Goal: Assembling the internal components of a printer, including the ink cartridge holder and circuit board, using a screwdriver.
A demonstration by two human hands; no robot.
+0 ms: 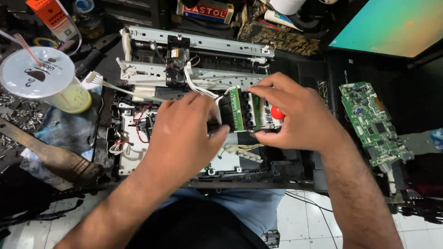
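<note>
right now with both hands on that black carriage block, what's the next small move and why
Probably ease the carriage block up slowly with both hands. The left hand and right hand grip it from either side, but the white ribbon cable looks attached to it, so a quick lift could strain the cable.

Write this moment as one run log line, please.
left hand: grips carriage unit | right hand: grips same unit | below: opened printer chassis

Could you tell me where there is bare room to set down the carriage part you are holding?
Bare room is scarce. The dark surface between the green circuit board and the monitor is free. Left is crowded: lidded cup, screws, wooden handle. Both hands hold the carriage over the opened printer.
</note>
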